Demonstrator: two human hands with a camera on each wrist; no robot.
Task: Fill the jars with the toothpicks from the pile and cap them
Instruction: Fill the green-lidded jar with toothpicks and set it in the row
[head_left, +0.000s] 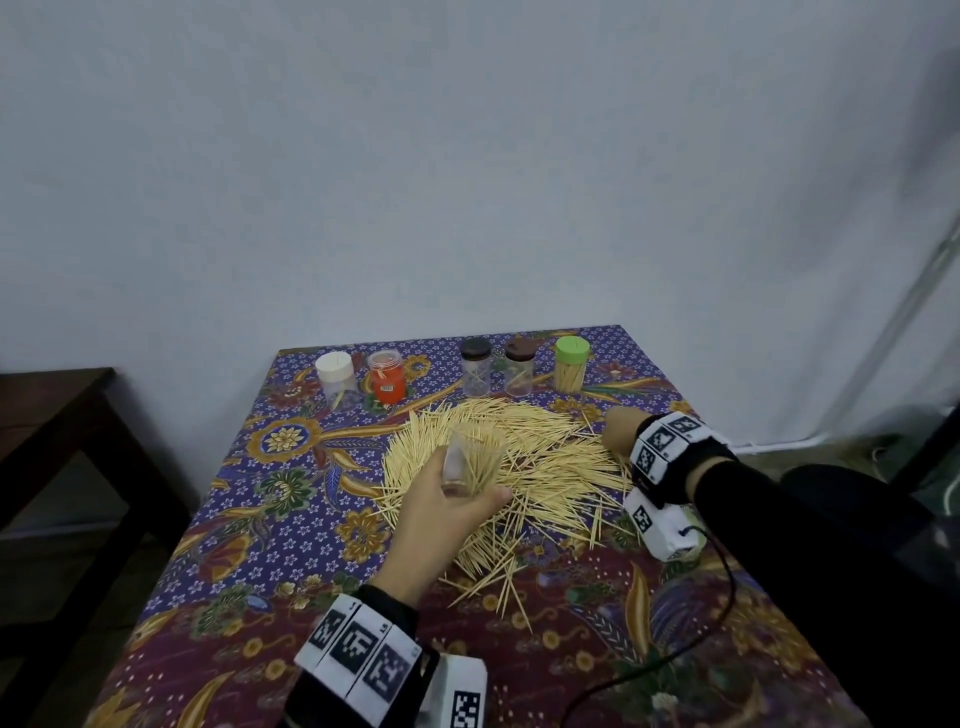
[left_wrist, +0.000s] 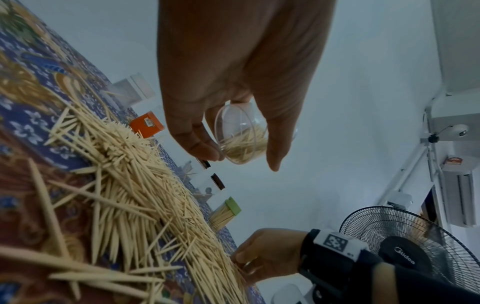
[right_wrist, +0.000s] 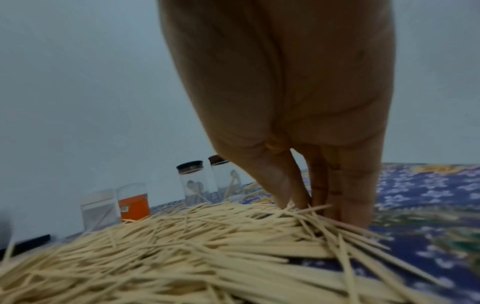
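Toothpicks lie heaped mid-table; the left hand holds a clear open jar just above them, its grip curled round the wall, mouth tipped up, likely to shorten each transfer. The right hand digs its fingertips into the pile's right edge, apparently gathering a bunch. Five capped jars stand along the far edge, out of the way. A patterned cloth covers the table; a plain wall is behind, and a fan stands nearby.
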